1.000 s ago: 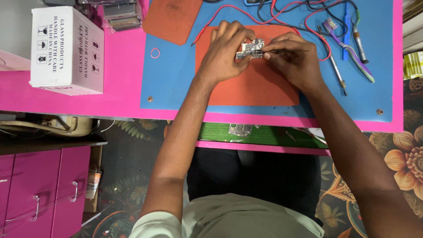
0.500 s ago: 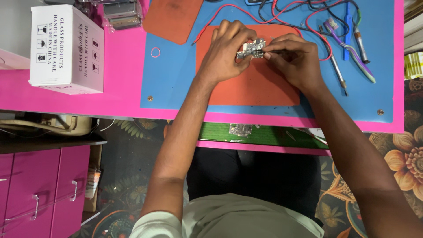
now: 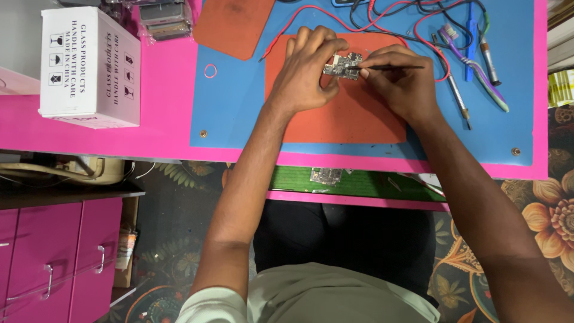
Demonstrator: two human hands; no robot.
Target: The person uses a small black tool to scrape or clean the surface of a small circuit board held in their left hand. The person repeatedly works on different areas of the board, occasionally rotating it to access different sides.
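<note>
My left hand (image 3: 308, 72) grips a small silvery circuit board (image 3: 341, 64) above an orange mat (image 3: 341, 116) that lies on a blue mat (image 3: 233, 101). My right hand (image 3: 400, 81) holds thin dark tweezers (image 3: 388, 67), their tip touching the right edge of the board. Both hands are close together at the far middle of the pink table (image 3: 161, 90).
A white cardboard box (image 3: 89, 66) stands at the left. A second orange mat (image 3: 233, 24) lies at the top. Red and black wires (image 3: 394, 15), a toothbrush (image 3: 472, 66) and pen-like tools (image 3: 457, 98) lie at the right. A lower green shelf (image 3: 359, 182) holds another small board (image 3: 326, 175).
The hands and board have barely shifted; the tweezers now show more clearly, pointing at the board's right edge.
</note>
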